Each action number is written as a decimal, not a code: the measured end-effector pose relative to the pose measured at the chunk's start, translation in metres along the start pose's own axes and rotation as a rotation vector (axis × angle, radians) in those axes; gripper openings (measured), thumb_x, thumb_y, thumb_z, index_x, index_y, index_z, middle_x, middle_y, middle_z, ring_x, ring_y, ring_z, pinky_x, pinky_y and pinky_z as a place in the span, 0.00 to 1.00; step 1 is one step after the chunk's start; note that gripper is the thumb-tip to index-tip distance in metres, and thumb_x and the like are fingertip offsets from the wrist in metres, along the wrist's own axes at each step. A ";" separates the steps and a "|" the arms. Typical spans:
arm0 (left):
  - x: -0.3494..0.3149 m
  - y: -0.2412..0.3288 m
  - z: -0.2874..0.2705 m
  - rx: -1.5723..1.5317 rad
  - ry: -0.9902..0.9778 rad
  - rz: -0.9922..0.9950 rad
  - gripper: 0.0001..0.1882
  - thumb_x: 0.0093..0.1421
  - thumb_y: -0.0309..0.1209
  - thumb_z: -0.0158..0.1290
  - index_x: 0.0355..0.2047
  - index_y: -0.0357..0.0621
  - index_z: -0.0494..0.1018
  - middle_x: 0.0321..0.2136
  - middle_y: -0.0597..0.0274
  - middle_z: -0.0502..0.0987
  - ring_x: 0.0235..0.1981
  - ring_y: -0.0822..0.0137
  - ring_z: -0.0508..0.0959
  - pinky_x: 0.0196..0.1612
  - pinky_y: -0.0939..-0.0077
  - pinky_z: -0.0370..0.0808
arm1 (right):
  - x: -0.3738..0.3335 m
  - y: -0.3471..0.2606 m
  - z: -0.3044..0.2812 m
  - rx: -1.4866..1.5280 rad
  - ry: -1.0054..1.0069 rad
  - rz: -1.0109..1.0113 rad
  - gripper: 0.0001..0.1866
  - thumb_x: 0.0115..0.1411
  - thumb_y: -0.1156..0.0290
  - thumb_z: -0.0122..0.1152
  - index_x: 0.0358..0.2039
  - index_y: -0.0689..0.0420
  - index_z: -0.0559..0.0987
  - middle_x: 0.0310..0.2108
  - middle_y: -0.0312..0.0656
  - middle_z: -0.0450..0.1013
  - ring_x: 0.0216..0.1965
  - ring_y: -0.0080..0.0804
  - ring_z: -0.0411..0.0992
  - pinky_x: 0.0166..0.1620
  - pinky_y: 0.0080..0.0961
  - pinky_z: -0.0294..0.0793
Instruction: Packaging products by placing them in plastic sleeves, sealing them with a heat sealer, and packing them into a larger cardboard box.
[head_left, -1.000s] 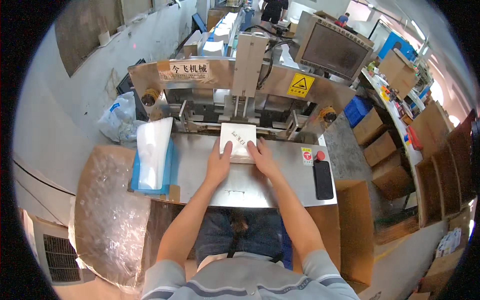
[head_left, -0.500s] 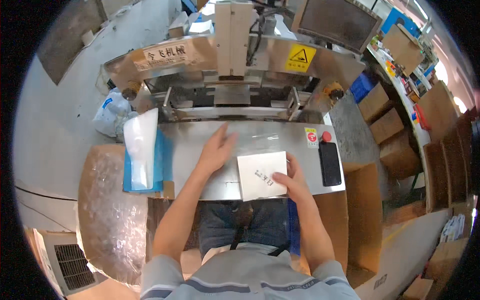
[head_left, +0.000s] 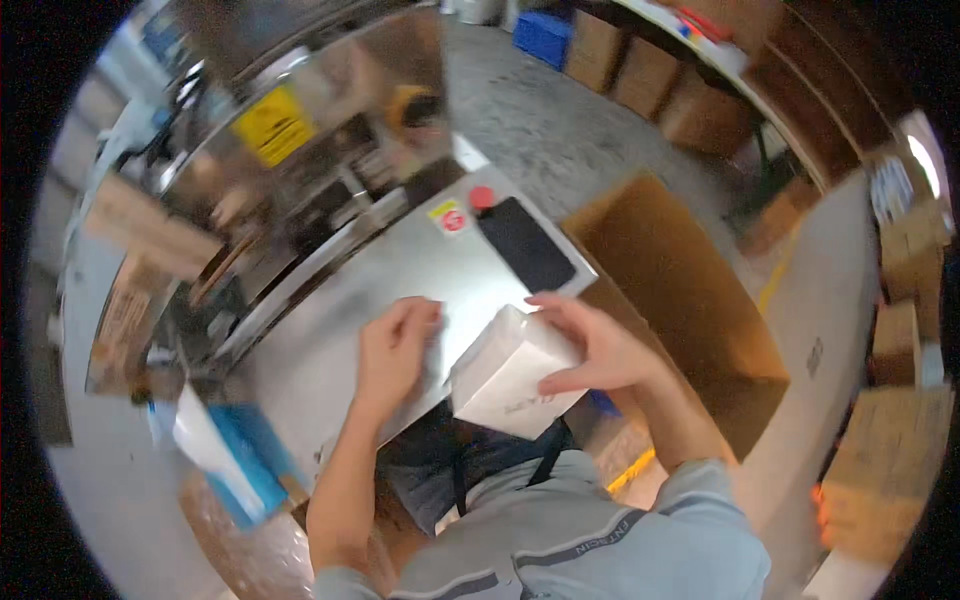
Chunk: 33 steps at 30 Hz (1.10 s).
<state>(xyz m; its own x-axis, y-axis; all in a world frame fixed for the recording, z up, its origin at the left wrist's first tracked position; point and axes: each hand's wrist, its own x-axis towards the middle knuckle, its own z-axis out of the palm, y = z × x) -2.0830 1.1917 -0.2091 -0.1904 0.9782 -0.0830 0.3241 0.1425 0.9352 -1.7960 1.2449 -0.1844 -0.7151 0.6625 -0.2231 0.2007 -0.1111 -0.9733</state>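
Note:
A white box (head_left: 505,382) is tilted above the front edge of the metal worktable (head_left: 330,345). My right hand (head_left: 590,350) grips it from the right, thumb on the face toward me and fingers over the far side. Small dark print marks that near face, and the top has a glossy sheen. To the left of the box, apart from it, my left hand (head_left: 393,350) is over the table with its fingers curled in. Whether anything is between those fingers is hidden.
A black phone (head_left: 527,243) and a red button (head_left: 482,197) occupy the table's right end. Beyond it stands an open cardboard carton (head_left: 690,310). At the left end, a blue holder (head_left: 255,455) contains white sheets. A machine with a yellow warning sign (head_left: 273,125) backs the table.
The view has swung right, bringing the carton closer to the middle. My right hand has lifted and tilted the box. My left hand's fingers, spread before, are now curled.

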 end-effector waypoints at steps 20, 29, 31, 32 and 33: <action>0.005 -0.034 0.052 0.936 -0.052 0.328 0.16 0.64 0.26 0.47 0.50 0.39 0.77 0.61 0.41 0.70 0.64 0.36 0.66 0.67 0.40 0.55 | 0.128 0.348 -0.291 -0.747 0.455 0.434 0.42 0.47 0.54 0.73 0.58 0.65 0.68 0.50 0.61 0.74 0.52 0.56 0.74 0.55 0.44 0.73; 0.005 -0.034 0.050 0.958 -0.101 0.267 0.16 0.61 0.28 0.48 0.48 0.41 0.78 0.59 0.40 0.70 0.63 0.35 0.66 0.65 0.35 0.56 | 0.205 0.537 -0.248 -0.834 0.043 0.616 0.39 0.62 0.58 0.58 0.68 0.62 0.55 0.54 0.76 0.61 0.49 0.71 0.70 0.51 0.55 0.71; 0.001 -0.030 0.049 0.974 -0.098 0.250 0.16 0.61 0.28 0.48 0.47 0.42 0.79 0.59 0.40 0.71 0.63 0.36 0.67 0.65 0.36 0.57 | 0.205 0.544 -0.252 -0.836 -0.019 0.477 0.37 0.64 0.59 0.57 0.67 0.63 0.57 0.58 0.72 0.59 0.50 0.65 0.71 0.53 0.53 0.71; 0.008 -0.034 0.054 0.904 -0.098 0.296 0.16 0.61 0.28 0.49 0.47 0.42 0.79 0.59 0.41 0.71 0.62 0.37 0.67 0.65 0.37 0.57 | 0.162 0.560 -0.309 -0.884 0.028 0.368 0.35 0.64 0.59 0.58 0.65 0.64 0.63 0.58 0.66 0.65 0.51 0.57 0.73 0.55 0.47 0.72; 0.011 -0.034 0.055 0.898 -0.081 0.296 0.16 0.61 0.28 0.49 0.47 0.42 0.79 0.59 0.41 0.71 0.62 0.37 0.67 0.65 0.37 0.57 | 0.150 0.553 -0.340 -0.262 -0.022 0.336 0.33 0.63 0.58 0.59 0.64 0.64 0.67 0.57 0.63 0.69 0.52 0.53 0.74 0.56 0.43 0.72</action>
<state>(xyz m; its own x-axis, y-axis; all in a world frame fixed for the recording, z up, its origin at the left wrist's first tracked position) -2.0452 1.2055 -0.2612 0.0675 0.9959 0.0604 0.9470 -0.0831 0.3102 -1.5645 1.5341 -0.7381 -0.5947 0.6052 -0.5291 0.5864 -0.1237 -0.8005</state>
